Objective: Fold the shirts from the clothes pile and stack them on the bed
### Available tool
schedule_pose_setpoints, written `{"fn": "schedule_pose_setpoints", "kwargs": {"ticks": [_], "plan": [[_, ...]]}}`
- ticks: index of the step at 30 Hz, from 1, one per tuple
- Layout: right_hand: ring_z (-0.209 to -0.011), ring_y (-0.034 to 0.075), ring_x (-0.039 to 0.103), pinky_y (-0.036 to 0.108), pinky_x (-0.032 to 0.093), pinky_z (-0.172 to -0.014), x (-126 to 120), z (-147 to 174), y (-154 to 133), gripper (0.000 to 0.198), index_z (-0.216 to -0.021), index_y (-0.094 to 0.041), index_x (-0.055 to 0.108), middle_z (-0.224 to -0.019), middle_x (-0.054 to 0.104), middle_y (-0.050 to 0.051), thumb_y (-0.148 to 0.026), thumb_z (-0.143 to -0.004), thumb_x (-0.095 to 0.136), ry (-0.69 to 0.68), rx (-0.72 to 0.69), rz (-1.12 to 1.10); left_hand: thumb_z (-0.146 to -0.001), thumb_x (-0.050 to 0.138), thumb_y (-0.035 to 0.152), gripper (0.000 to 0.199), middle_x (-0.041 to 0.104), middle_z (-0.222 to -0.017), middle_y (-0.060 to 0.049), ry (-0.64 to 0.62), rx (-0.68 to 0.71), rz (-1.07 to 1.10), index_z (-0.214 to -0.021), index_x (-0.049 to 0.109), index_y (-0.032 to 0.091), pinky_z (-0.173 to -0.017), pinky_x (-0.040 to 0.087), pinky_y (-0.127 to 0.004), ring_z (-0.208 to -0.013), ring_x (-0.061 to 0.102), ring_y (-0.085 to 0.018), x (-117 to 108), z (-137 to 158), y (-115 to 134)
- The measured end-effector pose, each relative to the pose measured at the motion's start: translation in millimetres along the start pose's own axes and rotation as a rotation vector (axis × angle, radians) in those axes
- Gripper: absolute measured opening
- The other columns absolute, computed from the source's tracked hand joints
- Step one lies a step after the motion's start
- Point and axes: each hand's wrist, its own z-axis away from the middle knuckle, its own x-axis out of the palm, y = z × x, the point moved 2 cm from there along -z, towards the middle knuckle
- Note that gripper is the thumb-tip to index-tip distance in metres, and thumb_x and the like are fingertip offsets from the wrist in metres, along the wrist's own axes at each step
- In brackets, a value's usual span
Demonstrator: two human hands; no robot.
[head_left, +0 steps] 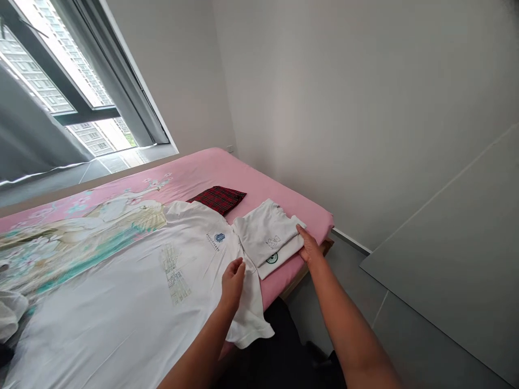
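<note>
A white T-shirt (203, 254) with a blue crest and a printed block lies spread across the bed. Above its sleeve side is my left hand (233, 284), its fingers curled together with nothing visible in them. My right hand (308, 247) grips the right edge of a small stack of folded white clothes, thumb on top and fingers at the side. The upper folded white garment (261, 229) has a small line drawing. Below it, a folded white T-shirt (284, 258) shows a round dark green logo.
A folded red plaid garment (219, 199) lies behind the white clothes. The bed has a pink sheet (279, 192) with a floral print at left. Walls rise behind and to the right; grey tiled floor (357, 286) runs beside the bed. A curtained window (81, 81) is at upper left.
</note>
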Motion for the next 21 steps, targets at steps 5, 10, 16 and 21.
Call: {"fn": "schedule_pose_setpoints", "kwargs": {"ticks": [5, 10, 16, 21], "plan": [[-0.084, 0.024, 0.066, 0.037, 0.055, -0.074, -11, -24, -24, 0.049, -0.102, -0.013, 0.06, -0.09, 0.07, 0.011, -0.04, -0.063, 0.075, -0.282, 0.263, 0.16, -0.079, 0.053, 0.039, 0.033, 0.062, -0.105, -0.009, 0.132, 0.322, -0.244, -0.103, 0.06, 0.017, -0.095, 0.043, -0.04, -0.101, 0.058, -0.021, -29, 1, -36], [-0.08, 0.021, 0.065, 0.034, 0.054, -0.073, -10, -31, -33, 0.046, -0.102, -0.015, 0.062, -0.092, 0.07, 0.009, -0.036, -0.063, 0.075, -0.408, 0.204, 0.325, -0.081, 0.053, 0.031, 0.024, 0.06, -0.104, -0.008, 0.144, 0.544, -0.362, -0.099, 0.059, 0.019, -0.096, 0.043, -0.042, -0.102, 0.056, -0.021, -28, 3, -51], [-0.071, 0.018, 0.063, 0.03, 0.052, -0.064, 2, -36, -38, 0.053, -0.103, -0.016, 0.061, -0.092, 0.07, 0.006, -0.031, -0.055, 0.079, -0.301, -0.01, 0.382, -0.081, 0.051, 0.024, 0.019, 0.06, -0.102, -0.008, 0.151, 0.635, -0.442, -0.097, 0.06, 0.019, -0.095, 0.044, -0.041, -0.101, 0.056, -0.021, -24, 4, -50], [-0.07, 0.018, 0.062, 0.03, 0.05, -0.063, -9, -53, -67, 0.057, -0.104, -0.014, 0.062, -0.093, 0.069, 0.007, -0.032, -0.053, 0.079, -0.248, -0.104, 0.468, -0.081, 0.048, 0.02, 0.017, 0.061, -0.1, -0.008, 0.16, 0.654, -0.443, -0.093, 0.06, 0.02, -0.092, 0.046, -0.041, -0.099, 0.057, -0.021, -25, 5, -53]]}}
